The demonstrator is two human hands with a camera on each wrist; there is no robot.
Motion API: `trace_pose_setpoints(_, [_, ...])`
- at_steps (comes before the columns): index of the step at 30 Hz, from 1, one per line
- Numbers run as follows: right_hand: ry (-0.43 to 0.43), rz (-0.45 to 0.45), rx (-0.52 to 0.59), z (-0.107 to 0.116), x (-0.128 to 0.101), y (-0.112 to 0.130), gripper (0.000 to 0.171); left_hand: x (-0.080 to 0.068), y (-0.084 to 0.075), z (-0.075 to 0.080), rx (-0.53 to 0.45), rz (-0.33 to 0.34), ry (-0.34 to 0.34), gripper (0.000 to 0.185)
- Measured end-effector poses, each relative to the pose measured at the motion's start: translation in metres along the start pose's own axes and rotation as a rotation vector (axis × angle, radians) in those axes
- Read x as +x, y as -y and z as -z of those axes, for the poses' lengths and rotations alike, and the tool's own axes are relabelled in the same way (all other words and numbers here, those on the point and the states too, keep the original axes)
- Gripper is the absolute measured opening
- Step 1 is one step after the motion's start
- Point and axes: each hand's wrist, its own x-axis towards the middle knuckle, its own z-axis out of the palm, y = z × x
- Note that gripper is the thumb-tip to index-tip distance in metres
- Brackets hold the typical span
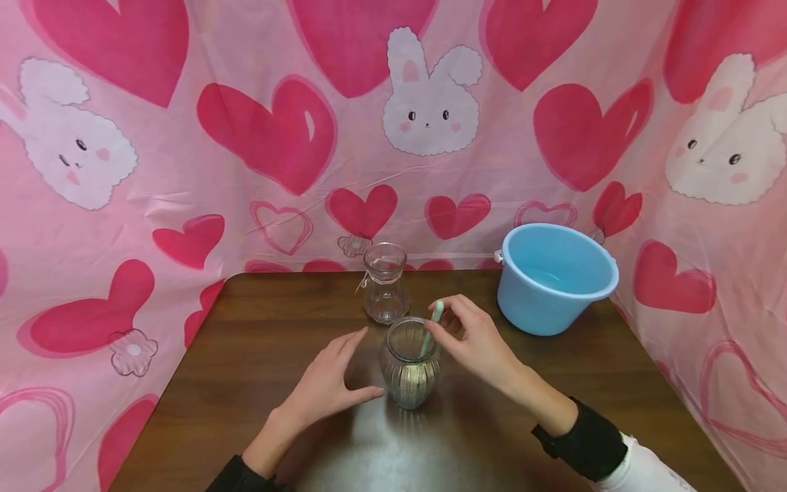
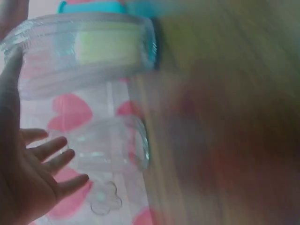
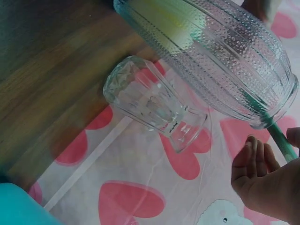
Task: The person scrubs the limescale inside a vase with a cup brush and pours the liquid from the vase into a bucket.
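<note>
In the head view a ribbed glass vase [image 1: 410, 383] stands upright on the brown table. A sponge bottle brush leans inside it, its green handle [image 1: 438, 311] sticking out over the rim. In the right wrist view its pale yellow head [image 3: 164, 23] shows through the glass low in the vase. My right hand [image 1: 476, 338] pinches the top of the handle between thumb and fingers. On the vase's left side, my left hand [image 1: 326, 383] is spread with its thumb tip right at the glass; nothing is in its grip.
Behind the ribbed vase stands a smaller clear glass vase [image 1: 386, 301] with string tied round its neck. A light blue bucket [image 1: 541, 311] is at the back right of the table [image 1: 246, 355]. Pink heart-and-rabbit cloth [image 1: 363, 143] hangs around the back and sides.
</note>
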Motion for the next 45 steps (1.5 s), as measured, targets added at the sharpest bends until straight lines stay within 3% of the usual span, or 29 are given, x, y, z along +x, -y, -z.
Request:
trace_pose_setpoints(4, [-0.013,-0.021,0.015,-0.003,0.0,0.003,0.022,0.009,-0.012,-0.005,-0.26,0.012,-0.005,0.107])
trace_pose_setpoints(8, [-0.017,-0.014,0.031,-0.006,0.0,0.005,0.019,0.019,-0.02,-0.013,-0.464,-0.034,-0.005,0.106])
trace_pose_setpoints(12, [-0.022,0.018,0.027,-0.008,0.002,0.006,0.018,0.029,-0.026,-0.023,-0.576,-0.071,-0.004,0.106])
trace_pose_setpoints(18, [0.019,0.038,0.012,-0.01,0.004,0.01,0.015,0.035,-0.029,-0.037,-0.698,-0.041,-0.035,0.107])
trace_pose_setpoints(26, [0.019,0.072,-0.011,-0.009,0.006,0.015,0.016,0.04,-0.032,-0.044,-0.796,-0.084,-0.084,0.084])
trace_pose_setpoints(33, [-0.017,0.025,0.022,-0.01,0.009,0.02,0.029,0.042,-0.033,-0.047,-0.85,-0.094,-0.08,0.082])
trace_pose_setpoints(37, [-0.009,0.006,0.082,-0.01,0.007,0.022,0.021,0.042,-0.033,-0.05,-0.878,-0.107,-0.075,0.081])
trace_pose_setpoints(45, [-0.05,0.111,0.188,0.008,0.017,0.044,0.014,0.044,-0.032,-0.049,-0.862,-0.099,-0.099,0.083])
